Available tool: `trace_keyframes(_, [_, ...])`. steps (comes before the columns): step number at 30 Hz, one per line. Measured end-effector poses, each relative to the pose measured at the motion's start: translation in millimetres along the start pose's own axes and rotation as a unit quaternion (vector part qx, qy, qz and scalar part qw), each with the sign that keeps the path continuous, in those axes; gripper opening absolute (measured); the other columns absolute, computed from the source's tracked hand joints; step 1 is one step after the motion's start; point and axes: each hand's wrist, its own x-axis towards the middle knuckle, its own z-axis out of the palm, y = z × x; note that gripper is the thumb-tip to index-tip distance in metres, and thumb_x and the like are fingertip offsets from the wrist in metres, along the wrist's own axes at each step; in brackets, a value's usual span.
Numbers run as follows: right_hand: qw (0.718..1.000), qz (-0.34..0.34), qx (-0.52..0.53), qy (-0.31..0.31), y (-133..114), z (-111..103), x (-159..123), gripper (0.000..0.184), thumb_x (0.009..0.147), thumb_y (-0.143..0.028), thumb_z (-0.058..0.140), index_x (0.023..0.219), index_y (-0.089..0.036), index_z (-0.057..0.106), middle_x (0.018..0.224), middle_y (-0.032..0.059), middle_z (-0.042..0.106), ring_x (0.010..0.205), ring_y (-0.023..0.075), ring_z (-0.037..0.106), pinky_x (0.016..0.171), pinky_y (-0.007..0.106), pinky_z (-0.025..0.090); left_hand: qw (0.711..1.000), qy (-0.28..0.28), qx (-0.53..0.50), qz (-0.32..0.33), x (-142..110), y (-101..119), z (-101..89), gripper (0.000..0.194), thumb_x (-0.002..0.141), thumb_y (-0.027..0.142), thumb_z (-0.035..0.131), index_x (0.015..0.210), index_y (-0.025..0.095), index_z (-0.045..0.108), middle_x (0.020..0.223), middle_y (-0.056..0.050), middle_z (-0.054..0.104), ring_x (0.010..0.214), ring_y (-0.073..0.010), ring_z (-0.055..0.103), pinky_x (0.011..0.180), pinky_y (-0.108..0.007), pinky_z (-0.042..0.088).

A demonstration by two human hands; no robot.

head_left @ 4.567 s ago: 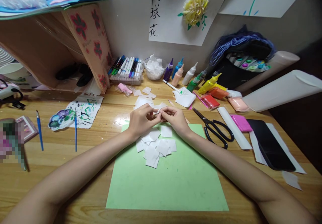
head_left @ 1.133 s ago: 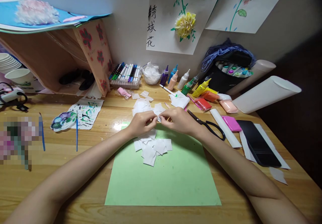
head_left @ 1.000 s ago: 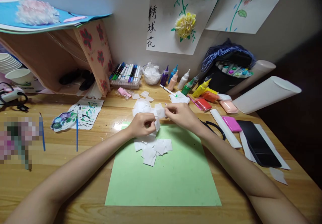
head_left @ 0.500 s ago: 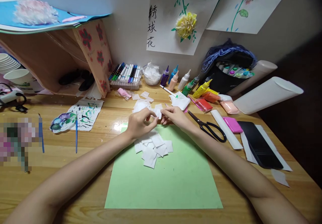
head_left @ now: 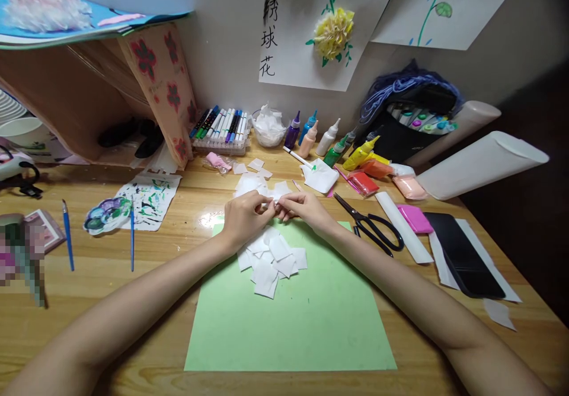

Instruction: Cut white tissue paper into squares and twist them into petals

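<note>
My left hand [head_left: 246, 217] is closed in a pinch above the far edge of a green sheet of paper [head_left: 293, 337]. Meeting it fingertip to fingertip, my right hand [head_left: 304, 208] is pinched too. Between the fingertips is a small piece of white paper [head_left: 281, 189], mostly covered by the fingers. Cut white paper squares [head_left: 267, 268] lie in a loose heap on the green sheet, just below my hands. Behind my left hand is a second pile of white squares [head_left: 249, 184] on the wooden table.
Black scissors [head_left: 371, 224] lie right of my right forearm, beside a white strip [head_left: 403, 227] and a phone [head_left: 464, 254]. Paint bottles [head_left: 331, 138], markers [head_left: 222, 126] and a bowl of white paper [head_left: 269, 126] line the wall. Paintbrushes [head_left: 132, 236] lie at left.
My two hands have come closer, so their fingertips now meet around the white paper. The whole view has shifted slightly. The heap on the green sheet looks the same.
</note>
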Motion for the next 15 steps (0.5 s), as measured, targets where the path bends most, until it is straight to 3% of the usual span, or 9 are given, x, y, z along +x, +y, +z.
trace_keyframes(15, [0.999,-0.03,-0.031,0.001,3.4,-0.6,-0.3,0.022,0.07,-0.034,0.069,0.073,-0.013,0.069,0.063,0.0021,0.064,0.054,0.0083,0.055,0.054,0.023,0.044,0.999,-0.019,-0.045,-0.022,0.2,-2.0,0.2,0.018,0.078,0.03,0.059,0.071,0.019,0.072,0.054,0.001,0.054,0.052,-0.0088,0.044,0.051,-0.025,0.029])
